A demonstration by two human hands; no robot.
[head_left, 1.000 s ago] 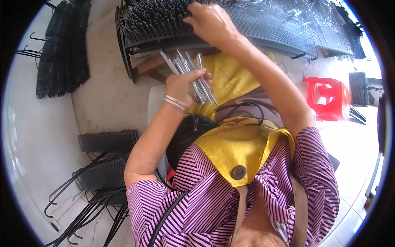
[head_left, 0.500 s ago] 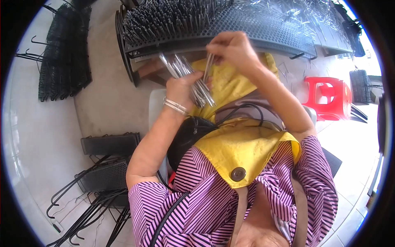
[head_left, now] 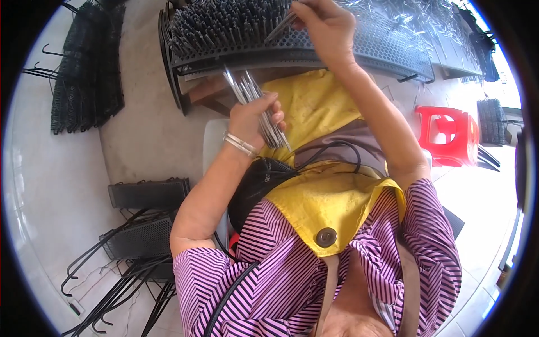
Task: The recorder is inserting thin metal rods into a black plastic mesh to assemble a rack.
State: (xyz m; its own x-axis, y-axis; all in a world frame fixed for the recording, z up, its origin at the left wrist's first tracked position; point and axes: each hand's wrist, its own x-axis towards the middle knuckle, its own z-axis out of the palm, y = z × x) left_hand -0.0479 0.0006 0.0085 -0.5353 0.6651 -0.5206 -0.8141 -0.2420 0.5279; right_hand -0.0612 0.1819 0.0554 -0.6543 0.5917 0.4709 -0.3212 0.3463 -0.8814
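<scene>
My left hand (head_left: 255,118) is wrapped round a bundle of thin silvery metal rods (head_left: 247,90), held slanting above my lap. Up at the perforated dark rack (head_left: 314,48), the fingers of my right hand (head_left: 328,31) pinch one thin metal rod (head_left: 279,28). Its lower end is at the holes, beside the packed part; I cannot tell whether it is in one. Many similar rods (head_left: 219,31) stand close together in the rack's left part. More loose rods (head_left: 412,17) lie scattered over its far right side.
A red plastic stool (head_left: 446,137) stands at the right. Dark perforated racks with long hooks (head_left: 140,238) sit on the floor at lower left. Filled dark racks (head_left: 90,73) hang along the left wall. A yellow apron (head_left: 303,101) covers my lap below the rack's front edge.
My right hand has moved up and away from the left hand's bundle to the rack, carrying one rod. The left hand keeps its grip and has barely shifted.
</scene>
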